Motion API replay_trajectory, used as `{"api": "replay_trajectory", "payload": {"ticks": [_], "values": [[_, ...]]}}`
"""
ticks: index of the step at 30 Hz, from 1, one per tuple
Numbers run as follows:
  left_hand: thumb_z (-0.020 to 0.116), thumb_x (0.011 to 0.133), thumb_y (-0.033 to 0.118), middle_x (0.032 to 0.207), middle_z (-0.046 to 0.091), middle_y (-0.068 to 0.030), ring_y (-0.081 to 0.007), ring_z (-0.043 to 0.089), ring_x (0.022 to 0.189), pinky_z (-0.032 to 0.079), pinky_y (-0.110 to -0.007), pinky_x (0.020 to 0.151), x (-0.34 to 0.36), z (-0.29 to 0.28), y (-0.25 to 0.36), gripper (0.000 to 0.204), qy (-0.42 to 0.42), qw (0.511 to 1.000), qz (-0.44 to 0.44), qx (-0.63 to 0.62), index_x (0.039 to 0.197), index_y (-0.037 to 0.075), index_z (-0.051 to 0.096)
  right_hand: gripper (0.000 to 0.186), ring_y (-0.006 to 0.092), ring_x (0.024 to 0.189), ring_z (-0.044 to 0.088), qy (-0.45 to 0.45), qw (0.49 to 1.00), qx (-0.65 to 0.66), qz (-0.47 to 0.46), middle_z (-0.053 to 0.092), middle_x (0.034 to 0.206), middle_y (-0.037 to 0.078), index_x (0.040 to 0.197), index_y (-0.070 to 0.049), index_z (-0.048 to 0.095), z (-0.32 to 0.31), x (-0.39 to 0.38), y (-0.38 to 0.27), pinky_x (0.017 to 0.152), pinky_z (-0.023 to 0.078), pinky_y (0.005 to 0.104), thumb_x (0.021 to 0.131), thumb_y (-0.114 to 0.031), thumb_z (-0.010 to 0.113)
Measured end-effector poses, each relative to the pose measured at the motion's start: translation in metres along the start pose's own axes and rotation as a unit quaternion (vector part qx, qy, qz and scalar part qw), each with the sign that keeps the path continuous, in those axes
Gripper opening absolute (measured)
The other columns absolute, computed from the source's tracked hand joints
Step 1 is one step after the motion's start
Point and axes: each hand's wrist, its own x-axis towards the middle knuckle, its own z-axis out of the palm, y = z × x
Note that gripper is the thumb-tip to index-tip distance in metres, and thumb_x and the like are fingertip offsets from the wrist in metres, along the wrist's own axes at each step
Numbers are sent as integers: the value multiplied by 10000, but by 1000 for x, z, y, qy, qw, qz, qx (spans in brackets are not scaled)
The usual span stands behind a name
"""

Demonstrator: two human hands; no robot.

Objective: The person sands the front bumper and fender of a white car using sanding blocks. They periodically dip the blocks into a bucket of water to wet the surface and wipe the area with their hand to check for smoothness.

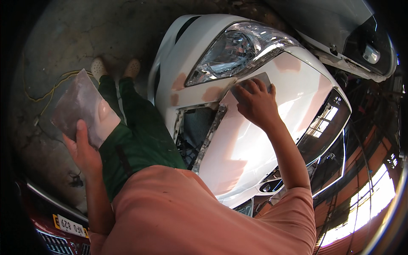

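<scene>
My left hand (83,148) holds a thin square board (80,108), greyish with a smear of pale pink paste, out at my left side, thumb over its edge. My right hand (257,104) grips a flat grey spreader or pad (262,78) against the white car's hood (259,157), beside the clear headlight (229,51). Matte pink patches (288,63) mark the hood and the bumper (178,59). A dark open gap with a finned radiator (193,127) shows below the headlight.
Another car's panel (331,21) stands at the upper right. A dark red car (51,229) is behind me at the lower left. A yellow cord (51,93) crosses the concrete floor (63,38) near my feet (129,68). The white car's windshield (323,114) lies right.
</scene>
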Motion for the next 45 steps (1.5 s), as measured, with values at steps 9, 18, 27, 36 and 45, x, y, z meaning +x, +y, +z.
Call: {"api": "replay_trajectory", "payload": {"ticks": [9, 18, 27, 36, 45], "values": [[619, 973, 202, 1444, 434, -180, -286, 477, 1280, 401, -388, 1069, -1, 3, 3, 623, -28, 1000, -14, 3, 1476, -21, 326, 489, 318, 1301, 412, -23, 999, 20, -10, 521, 1301, 66, 1184, -200, 652, 15, -53, -37, 986, 314, 702, 711, -293, 732], [616, 977, 191, 1438, 434, -176, -278, 466, 1291, 400, -386, 1070, -6, 4, 8, 622, -74, 997, 0, 9, 1477, -29, 318, 542, 326, 1331, 384, -45, 997, 49, 31, 486, 1362, 73, 1240, -203, 607, 23, -104, -48, 1013, 268, 736, 727, -271, 768], [621, 976, 199, 1409, 456, -177, -270, 484, 1265, 404, -376, 1061, -10, 4, 9, 598, -56, 998, 3, -4, 1452, -39, 347, 549, 312, 1364, 362, -29, 999, 41, -11, 476, 1383, 56, 1272, -203, 598, 25, -76, -53, 1044, 244, 732, 756, -303, 756], [589, 989, 170, 1392, 470, -186, -255, 484, 1254, 385, -357, 1057, -11, 5, 2, 559, -64, 998, 10, 11, 1438, -63, 350, 559, 291, 1373, 353, -25, 999, 34, -10, 475, 1387, 40, 1286, -209, 604, 38, -79, -53, 1057, 234, 733, 753, -280, 757], [586, 992, 188, 1386, 474, -182, -252, 484, 1248, 376, -350, 1059, -14, 6, 0, 565, -73, 997, 15, 31, 1436, -69, 348, 522, 291, 1363, 358, -8, 999, 43, -22, 479, 1372, 38, 1249, -210, 624, 27, -81, -51, 1055, 241, 727, 747, -264, 754]]}}
